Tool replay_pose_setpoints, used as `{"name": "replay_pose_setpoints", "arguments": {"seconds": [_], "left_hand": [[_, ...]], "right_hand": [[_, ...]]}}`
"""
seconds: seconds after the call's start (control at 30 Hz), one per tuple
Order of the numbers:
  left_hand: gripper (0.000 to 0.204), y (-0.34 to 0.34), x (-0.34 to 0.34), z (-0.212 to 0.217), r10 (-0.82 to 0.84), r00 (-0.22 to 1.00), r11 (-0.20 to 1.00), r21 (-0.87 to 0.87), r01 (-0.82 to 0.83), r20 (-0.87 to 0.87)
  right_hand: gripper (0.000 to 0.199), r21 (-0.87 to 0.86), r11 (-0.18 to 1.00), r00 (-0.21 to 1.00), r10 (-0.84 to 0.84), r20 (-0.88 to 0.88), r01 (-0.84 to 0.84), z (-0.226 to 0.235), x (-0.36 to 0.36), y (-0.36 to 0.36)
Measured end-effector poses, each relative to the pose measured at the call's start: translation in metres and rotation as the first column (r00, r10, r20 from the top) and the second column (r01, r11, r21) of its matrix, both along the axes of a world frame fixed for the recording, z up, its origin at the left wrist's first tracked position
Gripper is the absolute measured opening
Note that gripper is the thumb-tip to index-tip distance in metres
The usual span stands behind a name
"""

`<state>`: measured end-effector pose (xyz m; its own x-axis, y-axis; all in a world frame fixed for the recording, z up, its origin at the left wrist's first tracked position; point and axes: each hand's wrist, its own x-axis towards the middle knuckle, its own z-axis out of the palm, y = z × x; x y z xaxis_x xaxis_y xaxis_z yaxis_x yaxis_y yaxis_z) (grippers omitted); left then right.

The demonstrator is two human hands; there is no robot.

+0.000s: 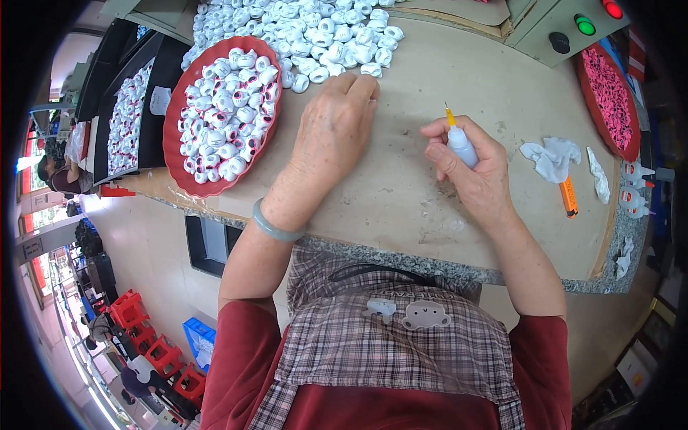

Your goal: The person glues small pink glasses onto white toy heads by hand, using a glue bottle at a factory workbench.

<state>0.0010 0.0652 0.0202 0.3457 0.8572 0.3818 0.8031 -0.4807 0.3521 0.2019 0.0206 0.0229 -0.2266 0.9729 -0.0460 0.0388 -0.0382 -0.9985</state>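
Observation:
My right hand (474, 161) grips a small translucent squeeze bottle (462, 145) with a yellow needle tip pointing up and away from me. My left hand (337, 118), a pale bangle on its wrist, is curled over the table at the near edge of a heap of small white hollow pieces (315, 39). Its fingertips point away from me, and whatever they pinch, if anything, is hidden. Just left of that hand, a red scalloped tray (203, 188) is full of similar white pieces, many with pink showing inside.
At right lie a crumpled white cloth (552, 159), an orange-handled cutter (568, 197) and a second red tray (629, 147) of small pink pieces. Glue bottles (633, 201) stand by the right edge. A grey box with lit buttons (585, 26) is at far right; a black bin (149, 129) stands left.

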Motion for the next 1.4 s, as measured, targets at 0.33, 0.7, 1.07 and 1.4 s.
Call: {"name": "replay_pose_setpoints", "arguments": {"seconds": [0.33,0.7,1.07,1.4], "left_hand": [[0.024,-0.039,-0.006,0.0,0.345,0.557,0.692,-0.606,0.393,0.755],[0.035,-0.061,-0.008,-0.008,0.497,0.142,0.571,-0.446,0.689,0.856],[0.033,-0.061,-0.008,-0.019,0.501,0.082,0.589,-0.409,0.698,0.862],[0.032,-0.061,-0.008,-0.022,0.489,0.097,0.585,-0.408,0.701,0.867]], "right_hand": [[0.021,-0.029,0.999,0.985,0.009,-0.171,-0.014,0.004,0.011,0.008],[0.038,0.094,0.99,0.974,-0.084,-0.209,0.105,0.01,0.012,0.005],[0.036,0.405,0.908,0.994,-0.105,-0.023,0.105,0.011,0.009,-0.005],[0.039,0.542,0.84,0.98,-0.111,0.163,0.005,0.009,0.011,-0.009]]}}
